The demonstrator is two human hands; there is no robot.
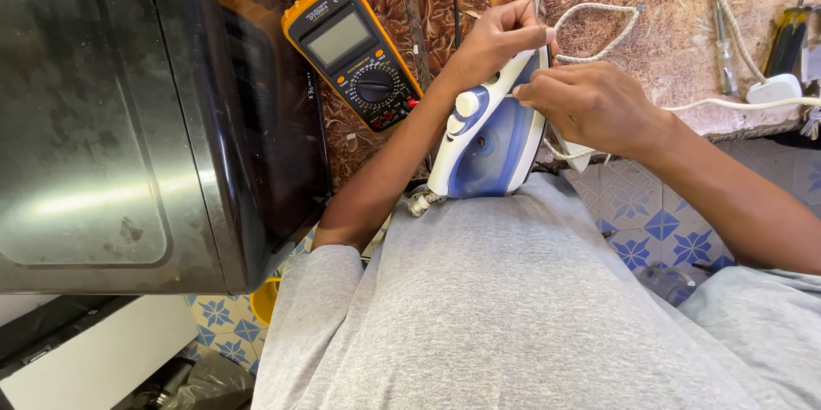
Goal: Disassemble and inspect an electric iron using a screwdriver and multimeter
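While the blue-and-white plastic steam iron (489,132) is propped against the grey-shirted torso (513,307), its heel end toward the body and its nose pointing at the bench, it is steadied from both sides; the body looks to be used as a third support so both hands are freed for fine work. The left hand (496,38) is curled over the far tip of the iron, fingers closed on the shell, apparently to stop it tipping. The right hand (590,102) is pressed against the iron's right edge, fingertips drawn together in a pinch on something small at the seam; what is pinched cannot be told. A white braided cord (599,12) is looped on the brown patterned bench top (684,51) just behind the hands, and a white plug (774,88) lies near the right edge. A yellow-cased digital multimeter (355,51) is laid face up just left of the left forearm, display readable from the working position; its black leads (453,0) are routed up the bench. A black glossy appliance cabinet (128,119) fills the left side; blue-and-white patterned floor tiles (650,222) show below.
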